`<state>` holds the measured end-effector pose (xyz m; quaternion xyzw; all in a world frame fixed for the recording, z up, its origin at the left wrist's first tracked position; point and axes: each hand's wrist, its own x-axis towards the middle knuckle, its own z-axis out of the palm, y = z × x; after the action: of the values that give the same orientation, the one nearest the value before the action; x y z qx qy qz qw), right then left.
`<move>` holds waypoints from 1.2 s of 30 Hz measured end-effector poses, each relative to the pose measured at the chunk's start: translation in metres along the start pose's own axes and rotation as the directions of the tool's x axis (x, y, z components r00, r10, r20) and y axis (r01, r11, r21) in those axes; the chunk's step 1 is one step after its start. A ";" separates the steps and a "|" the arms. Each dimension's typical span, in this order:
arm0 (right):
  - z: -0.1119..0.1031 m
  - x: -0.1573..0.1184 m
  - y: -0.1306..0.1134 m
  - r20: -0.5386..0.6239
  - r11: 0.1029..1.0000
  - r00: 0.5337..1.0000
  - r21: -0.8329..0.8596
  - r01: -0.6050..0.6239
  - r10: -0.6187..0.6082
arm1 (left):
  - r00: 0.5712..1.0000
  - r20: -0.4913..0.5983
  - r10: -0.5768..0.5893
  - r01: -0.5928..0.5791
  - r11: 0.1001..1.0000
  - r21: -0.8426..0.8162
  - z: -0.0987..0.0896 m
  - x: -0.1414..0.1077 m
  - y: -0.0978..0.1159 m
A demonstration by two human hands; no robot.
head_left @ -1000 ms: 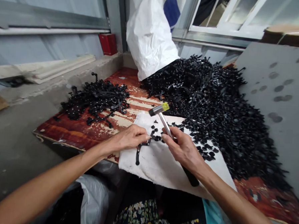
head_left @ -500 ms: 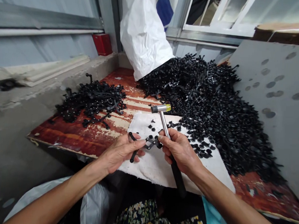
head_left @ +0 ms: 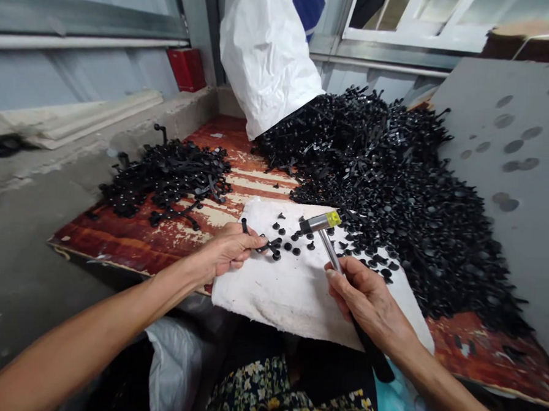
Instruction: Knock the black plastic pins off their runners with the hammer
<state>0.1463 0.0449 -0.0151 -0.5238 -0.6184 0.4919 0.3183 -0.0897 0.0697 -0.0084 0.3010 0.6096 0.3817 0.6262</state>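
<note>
1. Black jointed linkage strip with round ends: it sits in the person's left hand, pinched between thumb and fingers, with one end standing up past the hand and the other pointing right over the pad.
2. Its long axis runs roughly left to right, sloping a little toward the person at the right end. The left hand is the nearer one; the right hand is well apart, to the right and closer to the body.
3. The right hand is wrapped around a hammer with a silver shaft, a black grip and a head black on one face and yellow on the other. The black face looks left, toward the strip (whether the head touches anything beneath, I cannot tell).
4. Between strip and hammer, small round black studs lie scattered on a white cloth pad; a few are just beside the strip's right end. Whether that end touches the pad is unclear.
5. Beyond the hammer and to its right rises a big heap of black parts, spilling onto the pad's edge. A smaller pile of black linkages lies left of the pad, on the worn red-brown tabletop.
6. Behind, a white sack hangs down against the big heap.
</note>
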 end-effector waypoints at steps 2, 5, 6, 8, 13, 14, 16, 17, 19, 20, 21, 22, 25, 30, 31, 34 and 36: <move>-0.002 -0.001 0.003 -0.005 1.000 1.000 0.004 -0.008 0.008 | 1.000 -0.005 0.010 -0.010 1.000 0.010 0.000 0.002 -0.001; -0.003 0.000 0.003 -0.005 0.999 1.000 0.014 -0.031 0.031 | 1.000 -0.013 0.021 -0.020 1.000 0.015 0.000 0.003 -0.003; -0.003 0.001 0.003 -0.004 0.999 0.999 0.012 -0.037 0.037 | 1.000 -0.017 0.025 -0.025 1.000 0.017 0.000 0.003 -0.003; -0.004 0.001 0.002 0.001 0.999 0.999 0.009 -0.044 0.044 | 0.999 -0.033 0.030 -0.029 0.999 0.023 0.001 0.004 -0.003; -0.005 0.002 0.003 0.008 0.998 0.998 0.034 -0.059 0.058 | 0.998 -0.065 0.017 -0.014 0.999 0.046 0.003 0.005 -0.001; -0.005 0.003 0.003 0.005 0.997 0.998 0.043 -0.063 0.063 | 0.998 -0.063 0.014 -0.011 0.999 0.047 0.004 0.005 -0.001; -0.006 0.003 0.004 -0.001 0.996 0.998 0.057 -0.066 0.066 | 0.998 -0.062 0.002 0.001 0.999 0.050 0.005 0.006 0.000; -0.006 0.003 0.005 -0.003 0.996 0.998 0.062 -0.064 0.064 | 0.998 -0.064 -0.003 0.007 0.999 0.050 0.006 0.006 0.000; -0.006 0.003 0.006 -0.003 0.996 0.998 0.066 -0.055 0.055 | 0.997 -0.073 -0.010 0.014 0.998 0.054 0.006 0.006 0.001; -0.006 0.003 0.006 -0.002 0.996 0.999 0.067 -0.051 0.051 | 0.997 -0.076 -0.010 0.014 0.998 0.056 0.006 0.006 0.001; -0.006 0.003 0.006 -0.001 0.997 0.999 0.067 -0.047 0.047 | 0.997 -0.076 -0.009 0.013 0.998 0.057 0.007 0.006 0.001; -0.007 0.003 0.006 0.000 0.997 0.999 0.066 -0.044 0.044 | 0.997 -0.072 -0.009 0.013 0.998 0.058 0.006 0.006 0.001; -0.007 0.003 0.008 0.002 0.997 0.999 0.066 -0.042 0.042 | 0.999 -0.050 -0.014 0.017 0.998 0.053 0.006 0.006 0.001; -0.007 0.004 0.009 0.008 0.995 0.999 0.081 -0.053 0.053 | 0.998 -0.059 -0.012 0.015 0.998 0.055 0.007 0.005 0.001; -0.007 0.004 0.009 0.010 0.995 0.998 0.084 -0.056 0.056 | 0.998 -0.065 -0.010 0.013 0.998 0.058 0.007 0.005 0.001; -0.007 0.004 0.010 0.010 0.994 0.998 0.089 -0.062 0.061 | 0.997 -0.078 -0.009 0.014 0.998 0.064 0.008 0.006 0.001; -0.007 0.004 0.010 0.008 0.994 0.998 0.091 -0.060 0.060 | 0.996 -0.088 -0.015 0.020 0.998 0.066 0.008 0.006 0.001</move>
<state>0.1554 0.0500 -0.0226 -0.5257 -0.5801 0.5304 0.3253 -0.0820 0.0759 -0.0101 0.2995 0.6515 0.3683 0.5917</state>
